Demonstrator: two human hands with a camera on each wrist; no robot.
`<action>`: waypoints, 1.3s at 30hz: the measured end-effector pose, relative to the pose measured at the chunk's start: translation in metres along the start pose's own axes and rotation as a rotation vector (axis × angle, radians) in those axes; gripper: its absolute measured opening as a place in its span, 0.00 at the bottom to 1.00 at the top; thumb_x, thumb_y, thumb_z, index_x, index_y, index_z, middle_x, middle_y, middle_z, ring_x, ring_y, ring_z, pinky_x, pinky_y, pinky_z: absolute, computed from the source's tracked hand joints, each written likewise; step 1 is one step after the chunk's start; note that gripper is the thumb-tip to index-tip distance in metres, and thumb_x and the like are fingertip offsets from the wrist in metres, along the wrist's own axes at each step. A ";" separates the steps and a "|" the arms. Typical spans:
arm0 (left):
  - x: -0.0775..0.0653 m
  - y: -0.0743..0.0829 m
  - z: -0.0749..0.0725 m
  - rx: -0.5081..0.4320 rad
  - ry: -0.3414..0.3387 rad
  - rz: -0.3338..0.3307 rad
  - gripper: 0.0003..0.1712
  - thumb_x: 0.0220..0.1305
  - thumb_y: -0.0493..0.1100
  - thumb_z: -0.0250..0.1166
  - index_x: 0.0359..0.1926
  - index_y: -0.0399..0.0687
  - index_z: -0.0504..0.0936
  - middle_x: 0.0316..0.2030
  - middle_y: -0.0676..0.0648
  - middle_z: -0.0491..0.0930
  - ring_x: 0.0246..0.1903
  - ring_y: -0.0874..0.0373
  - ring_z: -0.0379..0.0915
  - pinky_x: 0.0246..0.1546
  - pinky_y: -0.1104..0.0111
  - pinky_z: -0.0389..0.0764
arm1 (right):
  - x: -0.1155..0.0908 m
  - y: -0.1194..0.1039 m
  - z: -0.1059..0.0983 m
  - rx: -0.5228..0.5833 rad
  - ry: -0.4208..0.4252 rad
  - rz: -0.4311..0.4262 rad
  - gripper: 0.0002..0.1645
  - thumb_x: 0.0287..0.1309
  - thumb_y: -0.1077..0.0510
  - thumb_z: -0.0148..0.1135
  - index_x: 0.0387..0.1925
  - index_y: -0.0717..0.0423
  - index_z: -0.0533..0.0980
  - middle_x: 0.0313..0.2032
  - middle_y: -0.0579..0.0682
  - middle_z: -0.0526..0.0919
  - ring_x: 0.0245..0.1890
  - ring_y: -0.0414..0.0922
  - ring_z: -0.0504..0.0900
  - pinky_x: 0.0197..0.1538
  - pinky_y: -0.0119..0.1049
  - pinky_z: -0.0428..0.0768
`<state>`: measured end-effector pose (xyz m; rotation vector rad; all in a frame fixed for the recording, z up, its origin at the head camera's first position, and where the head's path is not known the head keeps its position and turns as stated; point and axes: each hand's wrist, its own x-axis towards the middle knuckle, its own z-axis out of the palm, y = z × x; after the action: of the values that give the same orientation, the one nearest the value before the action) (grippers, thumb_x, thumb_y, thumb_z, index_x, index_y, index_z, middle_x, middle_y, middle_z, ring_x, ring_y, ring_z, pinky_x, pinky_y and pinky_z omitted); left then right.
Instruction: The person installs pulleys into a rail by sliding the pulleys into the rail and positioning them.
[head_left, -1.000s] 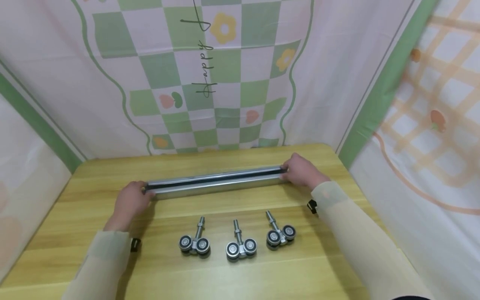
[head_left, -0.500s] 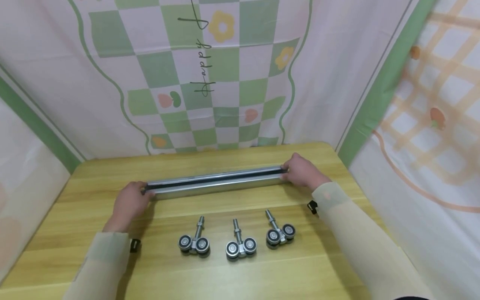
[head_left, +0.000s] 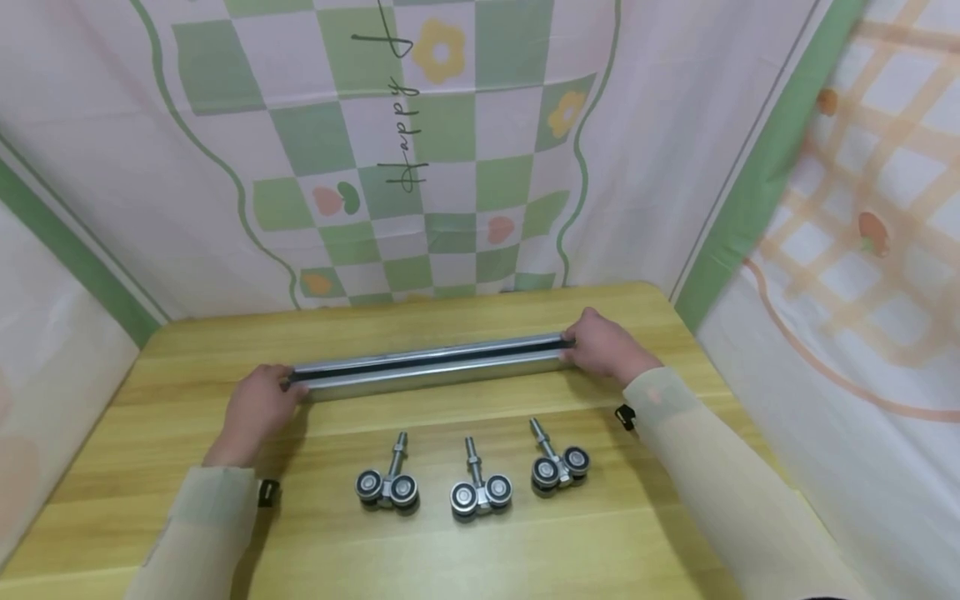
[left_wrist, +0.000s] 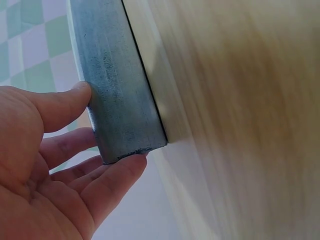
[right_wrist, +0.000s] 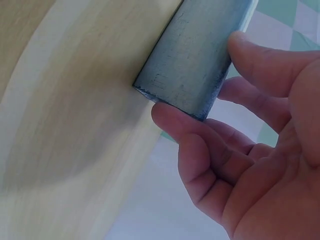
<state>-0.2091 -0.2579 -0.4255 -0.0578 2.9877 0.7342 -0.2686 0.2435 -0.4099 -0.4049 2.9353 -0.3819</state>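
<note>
A straight silver metal track [head_left: 427, 381] with a dark slot along its top lies across the back half of the wooden table. My left hand [head_left: 258, 408] grips its left end; in the left wrist view the thumb is on the upper edge of the track [left_wrist: 112, 85] and a finger sits at the cut end. At the other end my right hand [head_left: 603, 343] grips the track [right_wrist: 192, 60] in the same way, thumb on the edge and fingers at the cut end. Nearer me lie three roller hangers, left [head_left: 387, 487], middle [head_left: 480, 493] and right [head_left: 558, 467], their threaded bolts pointing away.
The wooden table [head_left: 337, 558] has a rounded back edge close to a printed cloth curtain [head_left: 450, 192]. More patterned cloth hangs on the right side [head_left: 847, 333] and the left side [head_left: 52, 333].
Both hands keep their grip on the track, and the track and roller hangers stay in place. Only the head view shifts very slightly.
</note>
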 end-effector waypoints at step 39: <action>0.018 -0.039 -0.003 -0.357 -0.181 0.007 0.46 0.68 0.55 0.64 0.75 0.36 0.54 0.68 0.27 0.61 0.63 0.30 0.60 0.60 0.39 0.64 | -0.033 -0.030 0.004 0.372 -0.103 -0.072 0.19 0.65 0.52 0.64 0.52 0.59 0.81 0.40 0.51 0.85 0.39 0.48 0.82 0.43 0.46 0.81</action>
<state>-0.2255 -0.2939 -0.4419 0.0017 2.6550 1.1947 -0.2296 0.2241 -0.4015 -0.4606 2.6739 -0.8691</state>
